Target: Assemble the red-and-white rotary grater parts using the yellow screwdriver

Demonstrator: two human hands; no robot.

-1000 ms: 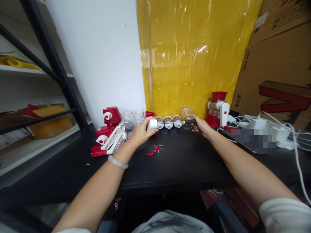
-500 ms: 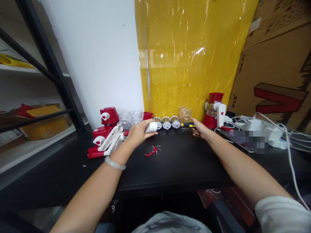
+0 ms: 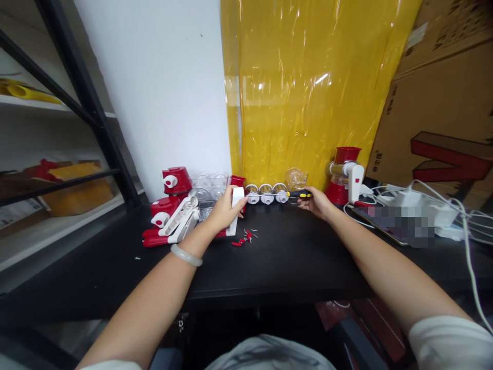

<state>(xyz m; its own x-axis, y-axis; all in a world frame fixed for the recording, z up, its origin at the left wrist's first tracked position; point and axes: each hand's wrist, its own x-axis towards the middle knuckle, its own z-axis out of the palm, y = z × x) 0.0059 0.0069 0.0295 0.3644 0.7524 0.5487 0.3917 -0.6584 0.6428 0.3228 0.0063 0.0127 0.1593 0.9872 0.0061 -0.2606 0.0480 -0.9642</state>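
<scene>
My left hand [image 3: 223, 209] is closed around a white plastic arm piece [image 3: 235, 211] that stands nearly upright on the black table [image 3: 292, 262]. A red part shows under it at its foot. My right hand [image 3: 316, 201] grips a black and yellow screwdriver [image 3: 299, 193] lying level at the back of the table. Small red pieces and screws [image 3: 245, 238] lie on the table just right of my left hand.
Red and white appliance parts [image 3: 171, 216] are piled at the left. Clear cups [image 3: 210, 186] and three metal-drum pieces [image 3: 266, 192] line the back by a yellow sheet [image 3: 300, 92]. A red and white assembled unit [image 3: 344, 174], cables and chargers [image 3: 416, 203] sit right. Black shelving [image 3: 77, 97] stands left.
My left hand has turned the white piece from lying level to standing upright and lowered it onto the table. My right hand stays on the screwdriver.
</scene>
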